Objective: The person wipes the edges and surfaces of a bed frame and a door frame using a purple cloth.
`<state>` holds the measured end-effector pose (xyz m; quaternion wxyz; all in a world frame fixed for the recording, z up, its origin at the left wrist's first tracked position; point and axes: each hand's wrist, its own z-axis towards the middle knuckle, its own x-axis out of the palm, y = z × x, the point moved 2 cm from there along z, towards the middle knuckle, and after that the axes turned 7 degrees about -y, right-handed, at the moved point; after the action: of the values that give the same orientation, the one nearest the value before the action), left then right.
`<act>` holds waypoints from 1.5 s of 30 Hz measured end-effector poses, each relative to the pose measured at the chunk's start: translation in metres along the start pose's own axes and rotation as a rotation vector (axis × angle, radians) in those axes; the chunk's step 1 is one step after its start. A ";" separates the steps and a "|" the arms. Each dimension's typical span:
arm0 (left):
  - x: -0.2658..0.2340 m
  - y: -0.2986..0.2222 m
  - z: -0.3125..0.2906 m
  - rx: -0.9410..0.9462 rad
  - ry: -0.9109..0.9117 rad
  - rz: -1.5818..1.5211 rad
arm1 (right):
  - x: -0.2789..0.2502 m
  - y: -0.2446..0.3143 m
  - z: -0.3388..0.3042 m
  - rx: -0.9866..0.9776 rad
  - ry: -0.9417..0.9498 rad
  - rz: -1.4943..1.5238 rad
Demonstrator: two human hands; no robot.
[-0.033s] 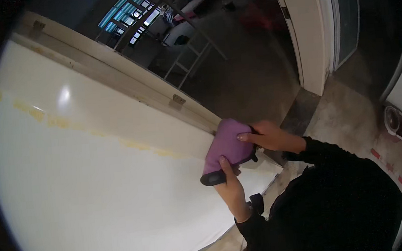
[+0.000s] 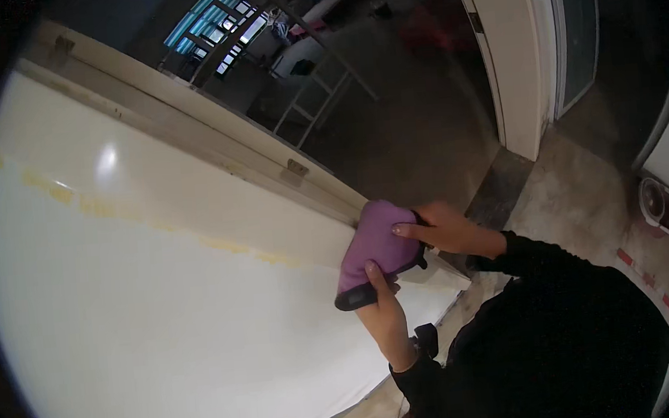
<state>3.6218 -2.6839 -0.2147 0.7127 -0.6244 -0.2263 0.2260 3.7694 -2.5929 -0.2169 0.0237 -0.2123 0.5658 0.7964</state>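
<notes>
Both hands hold a purple, soft-looking object with black ends [image 2: 380, 241], whose exact kind I cannot make out. My left hand [image 2: 384, 315] grips its lower end beside the black part, thumb lying on top and the other fingers underneath. At the upper right side, my right hand [image 2: 438, 228] is closed on it, thumb over the purple surface. The object is held in front of a glossy white wall [image 2: 163, 325], close to the door frame [image 2: 299, 161]. Whether it touches either one I cannot tell. A yellow stain [image 2: 106, 207] runs along the wall.
Metal hinge plates [image 2: 296, 167] sit on the door frame. Beyond the doorway is a dim room with a metal bed frame [image 2: 318, 104] and a barred window [image 2: 218, 29]. To the right stand a white door post [image 2: 507, 62] and a bucket [image 2: 659, 205] on the floor.
The purple object and both hands are almost unmoved, with only a very slight shift. My grip is the same.
</notes>
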 end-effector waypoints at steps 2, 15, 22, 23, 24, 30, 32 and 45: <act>0.008 0.018 -0.010 -0.009 0.018 0.113 | 0.008 -0.027 -0.003 -0.037 -0.051 0.029; 0.001 0.003 -0.029 -0.030 0.010 0.246 | -0.009 -0.015 -0.044 0.187 0.146 -0.041; 0.125 -0.084 -0.020 -0.061 -0.118 0.164 | -0.136 0.035 0.035 -0.050 0.004 0.048; 0.129 -0.081 -0.019 -0.060 -0.112 0.166 | -0.138 0.027 0.034 0.027 0.044 -0.009; 0.129 -0.076 -0.018 -0.038 -0.116 0.250 | -0.136 0.020 0.033 0.109 0.085 -0.069; 0.131 -0.081 -0.010 -0.073 -0.107 0.331 | -0.136 0.014 0.039 0.108 0.140 -0.082; 0.137 -0.085 -0.012 -0.065 -0.125 0.320 | -0.134 0.010 0.042 0.033 0.172 -0.100; 0.189 -0.059 0.005 -0.004 -0.063 0.374 | -0.192 -0.019 0.076 0.164 0.254 -0.219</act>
<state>3.7713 -2.5730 -0.1481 0.6495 -0.6495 -0.1289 0.3738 3.9257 -2.4782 -0.1437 0.0561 -0.3688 0.6006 0.7072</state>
